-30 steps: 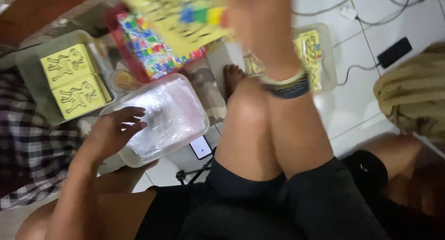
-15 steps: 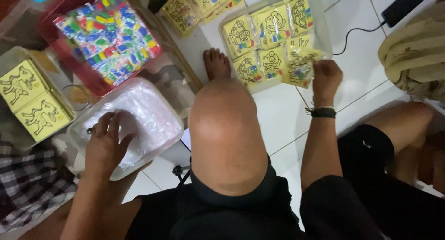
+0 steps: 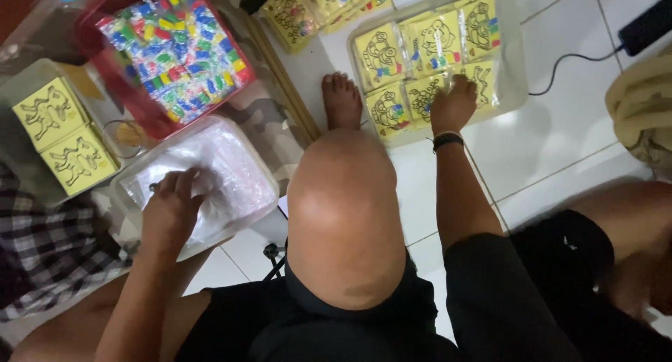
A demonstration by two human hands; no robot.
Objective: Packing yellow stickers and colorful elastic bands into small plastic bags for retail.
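1. White tiled floor [image 3: 560,145]: we sit on it, one bare knee [image 3: 343,208] raised in the middle, foot [image 3: 341,100] flat between the trays.
2. Red tray [image 3: 91,47], upper left, filled with small multicoloured pieces.
3. Clear tray [image 3: 514,68], upper right, holding yellow picture cards [image 3: 381,54] in rows.
4. Clear tub of transparent plastic bags [image 3: 224,173], lower left, just beside the red tray.
5. Yellow card stack [image 3: 66,135], far left.
6. Our left hand [image 3: 168,208]: spread flat on the plastic bags, fingertips pressing, grasping nothing clearly.
7. Our right hand [image 3: 453,103]: lies on the cards in the clear tray; we cannot tell whether it grips one.
8. Black wristband [image 3: 448,139].
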